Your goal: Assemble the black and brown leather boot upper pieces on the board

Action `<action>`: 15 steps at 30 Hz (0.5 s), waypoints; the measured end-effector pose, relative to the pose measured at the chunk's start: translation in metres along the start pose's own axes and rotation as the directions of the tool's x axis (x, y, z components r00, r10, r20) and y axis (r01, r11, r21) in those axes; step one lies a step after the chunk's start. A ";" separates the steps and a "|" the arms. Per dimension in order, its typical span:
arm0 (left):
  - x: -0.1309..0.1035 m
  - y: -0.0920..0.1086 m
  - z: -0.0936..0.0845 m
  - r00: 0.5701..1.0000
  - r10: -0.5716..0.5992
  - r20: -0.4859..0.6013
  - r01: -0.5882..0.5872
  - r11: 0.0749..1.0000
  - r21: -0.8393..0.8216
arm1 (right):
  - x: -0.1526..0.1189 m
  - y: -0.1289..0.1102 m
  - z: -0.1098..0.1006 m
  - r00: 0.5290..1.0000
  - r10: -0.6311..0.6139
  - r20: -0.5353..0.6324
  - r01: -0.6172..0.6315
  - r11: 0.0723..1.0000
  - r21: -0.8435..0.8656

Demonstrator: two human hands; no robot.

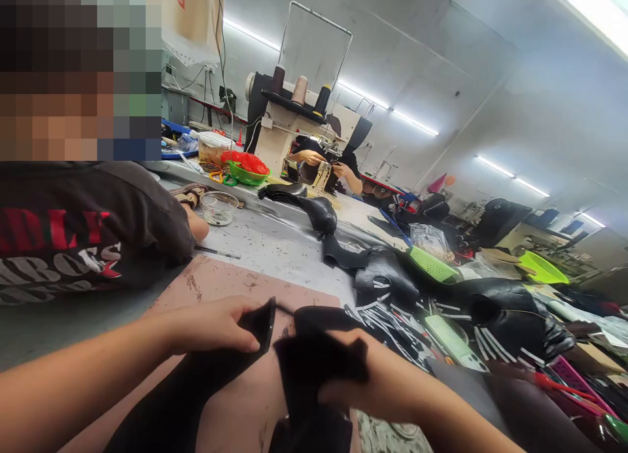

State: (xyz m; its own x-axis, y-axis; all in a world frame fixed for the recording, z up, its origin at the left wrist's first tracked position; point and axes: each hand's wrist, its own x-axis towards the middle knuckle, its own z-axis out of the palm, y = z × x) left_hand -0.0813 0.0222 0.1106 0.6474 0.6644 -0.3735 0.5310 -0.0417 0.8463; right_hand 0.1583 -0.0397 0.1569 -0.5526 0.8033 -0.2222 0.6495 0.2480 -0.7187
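My left hand grips the edge of a long, dark piece of material, thumb on top, with the strip's end bent upward. The rest of that piece curves down toward the lower left. Over the pinkish work mat, my right hand is closed around another black piece, blurred, its fingers partly hidden behind it. The two pieces come close together between my hands. Behind the right hand a further black curved piece lies on the mat.
White strips, a pale green phone and black leather-like pieces crowd the right side. A person in a dark shirt sits close at left. Across the table, another person's hands work at a sewing machine. A clear round container stands mid-table.
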 end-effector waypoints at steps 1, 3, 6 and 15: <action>-0.011 0.000 -0.001 1.000 -0.030 -0.005 0.029 0.986 -0.167 | 0.001 0.003 -0.001 0.998 0.025 -0.063 -0.019 0.995 0.098; -0.028 0.002 0.002 0.997 -0.071 0.029 0.077 0.920 -0.385 | 0.004 0.006 0.000 0.990 0.041 -0.134 -0.006 0.969 0.247; -0.040 0.005 0.011 0.996 -0.063 0.057 0.082 0.874 -0.479 | 0.010 0.004 0.008 0.993 0.013 -0.114 0.034 0.913 0.406; -0.027 0.004 0.019 0.995 -0.102 0.002 0.091 0.879 -0.468 | 0.021 0.004 0.020 0.988 0.017 -0.155 0.060 0.877 0.477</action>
State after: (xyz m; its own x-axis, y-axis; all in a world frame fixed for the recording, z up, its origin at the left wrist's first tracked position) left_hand -0.0864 -0.0097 0.1169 0.5907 0.6637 -0.4589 0.2700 0.3734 0.8875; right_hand 0.1388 -0.0322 0.1361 -0.4539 0.8817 -0.1290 0.2869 0.0076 -0.9579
